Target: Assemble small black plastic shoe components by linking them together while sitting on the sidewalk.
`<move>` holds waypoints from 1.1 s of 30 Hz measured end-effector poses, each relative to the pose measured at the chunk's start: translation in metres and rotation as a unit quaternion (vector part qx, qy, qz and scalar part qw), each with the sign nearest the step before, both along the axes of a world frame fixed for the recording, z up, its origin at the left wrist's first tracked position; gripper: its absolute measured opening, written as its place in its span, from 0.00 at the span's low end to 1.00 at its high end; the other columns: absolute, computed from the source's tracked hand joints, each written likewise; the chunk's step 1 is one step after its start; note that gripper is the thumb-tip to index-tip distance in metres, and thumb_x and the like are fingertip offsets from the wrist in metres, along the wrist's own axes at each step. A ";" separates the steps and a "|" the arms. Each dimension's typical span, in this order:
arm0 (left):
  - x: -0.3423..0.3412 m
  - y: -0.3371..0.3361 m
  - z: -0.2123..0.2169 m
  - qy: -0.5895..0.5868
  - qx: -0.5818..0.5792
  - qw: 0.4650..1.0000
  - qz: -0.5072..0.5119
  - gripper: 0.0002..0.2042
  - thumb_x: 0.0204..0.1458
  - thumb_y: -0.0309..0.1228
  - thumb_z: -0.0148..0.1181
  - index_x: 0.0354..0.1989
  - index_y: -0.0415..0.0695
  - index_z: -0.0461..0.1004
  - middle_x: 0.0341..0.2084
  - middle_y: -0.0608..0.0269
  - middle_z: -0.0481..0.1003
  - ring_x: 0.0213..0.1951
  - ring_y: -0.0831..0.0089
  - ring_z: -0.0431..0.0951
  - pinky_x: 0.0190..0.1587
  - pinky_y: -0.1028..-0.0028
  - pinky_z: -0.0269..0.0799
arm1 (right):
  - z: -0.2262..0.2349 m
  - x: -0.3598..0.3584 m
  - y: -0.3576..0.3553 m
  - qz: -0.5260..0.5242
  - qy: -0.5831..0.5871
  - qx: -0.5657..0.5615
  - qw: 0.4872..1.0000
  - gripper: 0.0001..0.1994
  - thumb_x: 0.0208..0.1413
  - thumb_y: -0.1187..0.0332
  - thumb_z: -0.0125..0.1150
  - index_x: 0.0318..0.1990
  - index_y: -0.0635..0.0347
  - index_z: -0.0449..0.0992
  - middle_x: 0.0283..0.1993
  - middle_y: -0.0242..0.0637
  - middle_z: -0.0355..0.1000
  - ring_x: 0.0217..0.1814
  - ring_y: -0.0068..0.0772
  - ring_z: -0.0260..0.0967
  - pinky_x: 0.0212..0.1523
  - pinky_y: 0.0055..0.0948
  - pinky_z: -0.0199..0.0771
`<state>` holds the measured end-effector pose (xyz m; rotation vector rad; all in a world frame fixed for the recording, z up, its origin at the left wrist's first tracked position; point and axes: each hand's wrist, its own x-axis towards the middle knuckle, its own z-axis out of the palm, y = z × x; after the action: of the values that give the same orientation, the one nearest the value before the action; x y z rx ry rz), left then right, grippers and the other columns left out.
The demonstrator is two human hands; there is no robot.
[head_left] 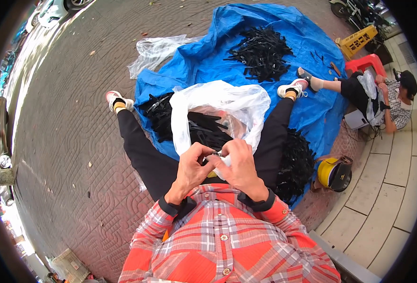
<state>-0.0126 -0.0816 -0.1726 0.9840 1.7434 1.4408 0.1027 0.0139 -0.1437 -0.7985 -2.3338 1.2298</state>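
My left hand (193,169) and my right hand (238,165) meet in front of my lap, fingertips pinched close together. Between them is a small dark piece with a shiny bit (216,154), mostly covered by my fingers, so its exact kind is hidden. Just beyond, a white plastic bag (201,93) lies open between my legs. Inside it are many long, thin black strips (208,127). A pale crumpled part of the bag sits right under my right hand. Both wrists wear black bands.
A blue tarp (201,56) carries piles of black strips: a far pile (262,54), one left of the bag (156,118), and one by my right thigh (295,162). Another person (399,101) sits at the right near a yellow-and-black round container (333,173) and a red stool (366,63).
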 end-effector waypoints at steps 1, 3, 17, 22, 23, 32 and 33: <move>0.003 0.000 -0.001 0.080 0.042 0.996 0.009 0.07 0.41 0.23 0.63 0.28 0.40 0.71 0.19 0.69 0.69 0.18 0.86 0.63 0.21 0.84 0.59 | 0.002 -0.001 0.001 0.045 -0.074 0.210 0.974 0.12 0.50 0.61 0.58 0.29 0.61 0.66 0.26 0.39 0.65 0.27 0.32 0.61 0.29 0.30 0.59; 0.003 -0.002 0.004 0.110 0.036 0.993 0.005 0.09 0.38 0.22 0.62 0.30 0.40 0.71 0.18 0.64 0.69 0.18 0.81 0.66 0.20 0.81 0.60 | -0.009 -0.003 0.003 0.042 -0.061 0.183 0.980 0.15 0.49 0.57 0.57 0.25 0.60 0.67 0.24 0.39 0.65 0.24 0.37 0.60 0.29 0.34 0.57; 0.016 -0.005 0.005 -0.009 0.089 0.995 0.047 0.07 0.41 0.19 0.59 0.28 0.38 0.68 0.16 0.73 0.65 0.17 0.89 0.59 0.19 0.85 0.53 | -0.007 -0.005 -0.009 -0.110 0.104 -0.582 0.799 0.25 0.58 0.47 0.43 0.16 0.55 0.60 0.14 0.24 0.55 0.17 0.15 0.51 0.19 0.19 0.51; 0.009 -0.002 0.024 -0.149 0.007 0.989 -0.003 0.10 0.43 0.24 0.61 0.32 0.39 0.67 0.18 0.74 0.63 0.21 0.89 0.59 0.23 0.85 0.53 | 0.000 0.001 0.004 -0.058 0.052 -0.392 0.917 0.26 0.59 0.48 0.42 0.18 0.59 0.64 0.15 0.26 0.56 0.19 0.16 0.51 0.19 0.21 0.52; 0.006 -0.002 0.028 -0.167 -0.005 0.986 -0.025 0.10 0.43 0.25 0.62 0.32 0.39 0.68 0.18 0.75 0.63 0.22 0.89 0.59 0.23 0.85 0.53 | 0.006 0.001 0.006 -0.024 0.007 -0.294 0.956 0.26 0.59 0.48 0.42 0.19 0.62 0.65 0.16 0.26 0.56 0.19 0.16 0.51 0.19 0.22 0.52; -0.001 0.004 0.058 0.338 0.069 0.938 0.003 0.10 0.34 0.26 0.66 0.26 0.42 0.72 0.24 0.61 0.67 0.26 0.68 0.70 0.26 0.72 0.66 | 0.007 0.002 0.006 -0.035 0.019 -0.142 0.989 0.23 0.60 0.55 0.44 0.23 0.68 0.68 0.17 0.41 0.61 0.19 0.32 0.57 0.22 0.32 0.56; -0.002 -0.002 0.060 0.294 0.040 0.955 -0.006 0.08 0.35 0.26 0.66 0.25 0.41 0.72 0.22 0.61 0.68 0.24 0.69 0.70 0.25 0.73 0.66 | 0.003 0.004 0.007 -0.029 0.008 -0.097 0.995 0.22 0.60 0.57 0.45 0.21 0.67 0.66 0.17 0.42 0.60 0.19 0.37 0.57 0.23 0.34 0.56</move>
<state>-0.0148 -0.0834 -0.1122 1.5850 2.0895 1.2943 0.1065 0.0210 -0.1403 -0.9089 -2.1845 1.4483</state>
